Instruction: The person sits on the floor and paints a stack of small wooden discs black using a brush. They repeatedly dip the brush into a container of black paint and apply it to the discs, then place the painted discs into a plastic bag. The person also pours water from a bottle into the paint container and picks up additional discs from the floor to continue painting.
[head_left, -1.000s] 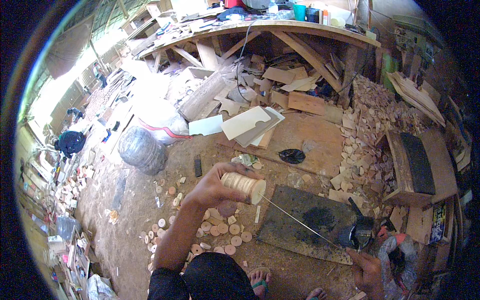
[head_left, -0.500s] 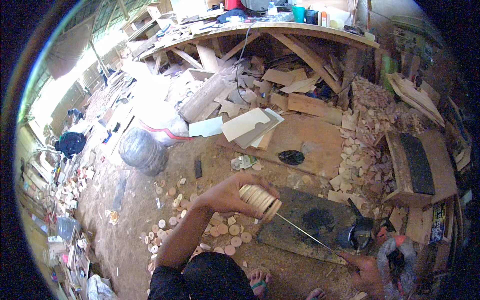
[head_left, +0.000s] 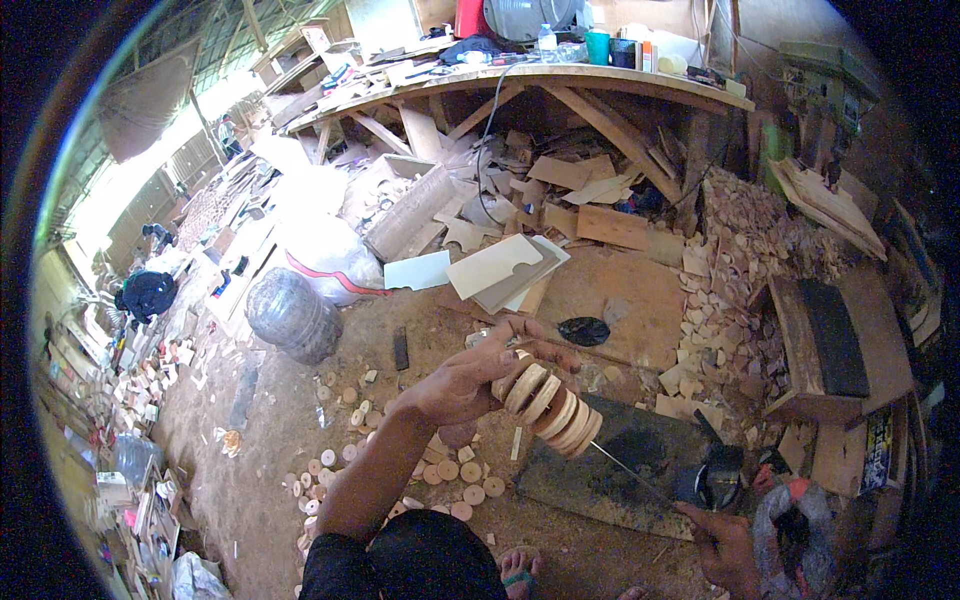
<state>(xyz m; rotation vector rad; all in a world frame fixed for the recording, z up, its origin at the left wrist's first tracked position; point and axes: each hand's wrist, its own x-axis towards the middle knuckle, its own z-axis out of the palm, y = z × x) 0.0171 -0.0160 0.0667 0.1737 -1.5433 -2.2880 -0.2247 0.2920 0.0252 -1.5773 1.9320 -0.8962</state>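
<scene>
A stack of round wooden discs (head_left: 552, 407) is strung along a thin metal rod (head_left: 635, 473), tilted down toward the right. At the upper end of the stack, my left hand (head_left: 465, 378) is curled about the topmost discs, with some fingers stretched past them. Gaps show between several of the discs, while the lower ones sit close together. My right hand (head_left: 722, 548) is closed around the lower end of the rod, at the lower right. On the ground below my left forearm lie many loose wooden discs (head_left: 473, 471).
Beneath the rod lies a dark board (head_left: 570, 475) on the dirt floor. A black cylindrical machine part (head_left: 718, 478) and a grey wrapped ring (head_left: 795, 530) are by my right hand. Wood scraps (head_left: 725, 300) and a wooden box (head_left: 820, 345) are at right; a workbench (head_left: 620, 72) stands beyond.
My left hand has shifted to the stack's upper end and its fingers have loosened. The discs have moved right and down along the rod and spread apart. My right hand stays nearly in place.
</scene>
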